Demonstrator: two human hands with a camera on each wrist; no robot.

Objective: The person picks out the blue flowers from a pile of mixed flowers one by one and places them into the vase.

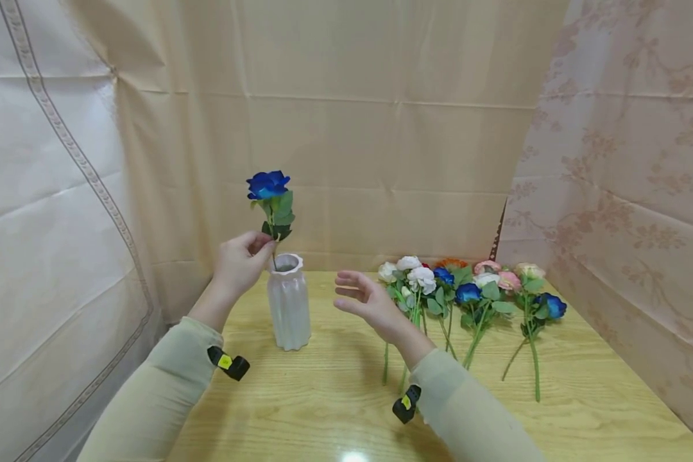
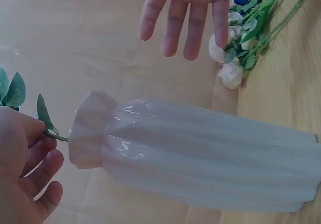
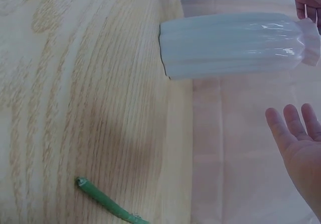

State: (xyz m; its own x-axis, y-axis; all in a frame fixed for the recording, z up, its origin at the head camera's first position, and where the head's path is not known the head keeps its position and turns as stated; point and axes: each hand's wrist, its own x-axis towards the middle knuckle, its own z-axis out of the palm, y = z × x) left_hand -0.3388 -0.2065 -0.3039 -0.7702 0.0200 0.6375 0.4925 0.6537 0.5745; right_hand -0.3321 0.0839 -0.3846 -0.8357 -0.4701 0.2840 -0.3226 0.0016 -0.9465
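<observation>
My left hand (image 1: 239,264) pinches the stem of a blue artificial rose (image 1: 268,186) between thumb and fingers, just above the vase mouth. The lower stem reaches into the white ribbed vase (image 1: 289,308), which stands upright on the table. In the left wrist view the stem (image 2: 59,136) passes behind the vase's wavy rim, so its lower end is hidden. To the right of the vase, my right hand (image 1: 372,305) hovers with fingers extended and apart, holding nothing. The right wrist view shows that palm (image 3: 306,158) apart from the vase.
Several artificial flowers lie on the right of the wooden table (image 1: 335,398): white ones (image 1: 422,280), blue roses (image 1: 468,292), pink ones (image 1: 509,281) and an orange one (image 1: 452,263). Their green stems (image 1: 535,366) point toward the front. Beige cloth (image 1: 346,128) hangs behind the table.
</observation>
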